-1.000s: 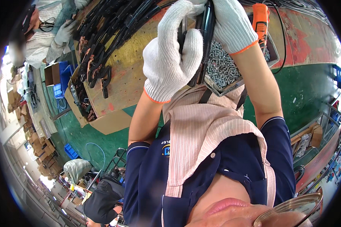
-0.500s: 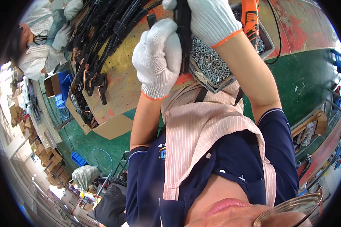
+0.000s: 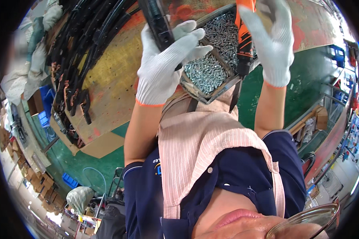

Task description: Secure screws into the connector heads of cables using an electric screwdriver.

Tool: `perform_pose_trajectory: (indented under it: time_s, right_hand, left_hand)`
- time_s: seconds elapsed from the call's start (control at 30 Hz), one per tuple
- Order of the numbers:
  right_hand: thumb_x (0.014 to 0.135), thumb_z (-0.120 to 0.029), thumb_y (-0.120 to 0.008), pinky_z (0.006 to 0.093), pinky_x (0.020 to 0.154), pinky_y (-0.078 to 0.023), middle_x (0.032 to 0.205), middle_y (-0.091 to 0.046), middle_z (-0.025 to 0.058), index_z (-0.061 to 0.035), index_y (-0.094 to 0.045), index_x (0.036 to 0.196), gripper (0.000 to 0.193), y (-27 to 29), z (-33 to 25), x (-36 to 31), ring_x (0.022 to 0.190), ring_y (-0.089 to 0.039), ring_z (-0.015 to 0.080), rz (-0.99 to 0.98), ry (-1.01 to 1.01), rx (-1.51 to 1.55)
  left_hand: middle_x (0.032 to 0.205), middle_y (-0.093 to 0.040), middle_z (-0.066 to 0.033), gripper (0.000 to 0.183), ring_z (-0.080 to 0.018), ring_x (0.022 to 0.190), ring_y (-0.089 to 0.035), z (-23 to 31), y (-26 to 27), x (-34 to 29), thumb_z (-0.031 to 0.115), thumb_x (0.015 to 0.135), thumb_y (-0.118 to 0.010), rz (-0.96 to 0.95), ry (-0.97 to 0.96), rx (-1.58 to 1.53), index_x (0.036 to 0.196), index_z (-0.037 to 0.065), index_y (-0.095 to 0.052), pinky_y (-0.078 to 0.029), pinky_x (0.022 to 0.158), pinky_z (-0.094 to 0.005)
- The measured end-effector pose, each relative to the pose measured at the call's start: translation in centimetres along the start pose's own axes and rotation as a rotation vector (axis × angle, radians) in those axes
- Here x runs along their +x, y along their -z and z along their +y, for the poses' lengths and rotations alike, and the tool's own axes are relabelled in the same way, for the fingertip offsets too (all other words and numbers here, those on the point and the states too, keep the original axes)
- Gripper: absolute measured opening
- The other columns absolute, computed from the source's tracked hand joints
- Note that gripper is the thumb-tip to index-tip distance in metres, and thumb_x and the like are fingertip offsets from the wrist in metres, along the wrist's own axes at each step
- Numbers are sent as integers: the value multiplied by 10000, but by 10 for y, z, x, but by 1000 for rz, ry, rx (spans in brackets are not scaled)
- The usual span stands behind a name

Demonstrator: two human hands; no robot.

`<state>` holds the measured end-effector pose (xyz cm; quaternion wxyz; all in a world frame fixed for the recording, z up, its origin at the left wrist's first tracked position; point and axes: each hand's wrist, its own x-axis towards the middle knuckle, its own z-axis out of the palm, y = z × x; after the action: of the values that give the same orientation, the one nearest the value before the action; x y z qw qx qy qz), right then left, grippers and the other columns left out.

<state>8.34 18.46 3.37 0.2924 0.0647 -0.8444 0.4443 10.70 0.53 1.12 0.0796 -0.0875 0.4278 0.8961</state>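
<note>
My left hand (image 3: 159,69), in a white knit glove with an orange cuff edge, holds a long black bar-shaped part (image 3: 157,24). Some of its fingers stretch out to the right, over the screws. An orange and black power drill (image 3: 243,46) points its chuck towards me, at the right side of a box (image 3: 192,91) of small silvery screws (image 3: 206,75). Beside the drill is my right hand (image 3: 278,55), gloved too, with fingers apart and nothing visible in it; its fingertips are smeared by motion. Whether it touches the drill, I cannot tell.
Many black parts with coppery ends (image 3: 73,59) lie heaped on the worn table (image 3: 111,79) at left. Another person's gloved hand (image 3: 52,18) shows at the far left. A cardboard flap (image 3: 103,145) juts out at the table's near edge.
My right hand has left the black part and moved right to the drill. My left hand has loosened from a fist, and the part in it now tilts left.
</note>
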Motion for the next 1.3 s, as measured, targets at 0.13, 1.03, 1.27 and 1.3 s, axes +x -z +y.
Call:
perform_pose_trajectory:
  time_s: [0.13,1.03,1.27,1.3]
  right_hand:
    - [822,-282,-764,337,895,-484,1214,-607,136,-48,-495,1343,631,21,51,-50,1015,-606,205,-172,-351,-284]
    - [819,-138,-701,186,714,-446,760,-467,-69,-126,-466,1209,455,37,13,-33,673,-457,61,-46,-312,1650]
    - [844,-6,-552,319,529,-413,725,-469,86,-10,-516,847,36,25,3,-61,583,-450,166,52,-323,1213]
    - [843,7,-553,327,525,-423,719,-490,98,-7,-523,869,42,24,5,-63,560,-454,178,56,-310,1211]
  left_hand:
    - [1056,-624,-212,488,-306,904,-673,-2,9,6,-22,903,-574,17,12,-32,1312,43,-316,-603,708,-438]
    - [521,-469,-18,335,-87,344,-334,-42,17,16,341,948,-613,72,151,-62,731,95,-543,-263,356,-220]
    - [671,-528,-4,164,-109,484,-509,-60,21,35,233,969,-583,-645,-173,-712,1097,183,-493,-422,402,-245]
    - [649,-519,2,134,-100,448,-482,-45,7,23,234,971,-579,-250,-14,-438,1037,173,-479,-374,365,-237]
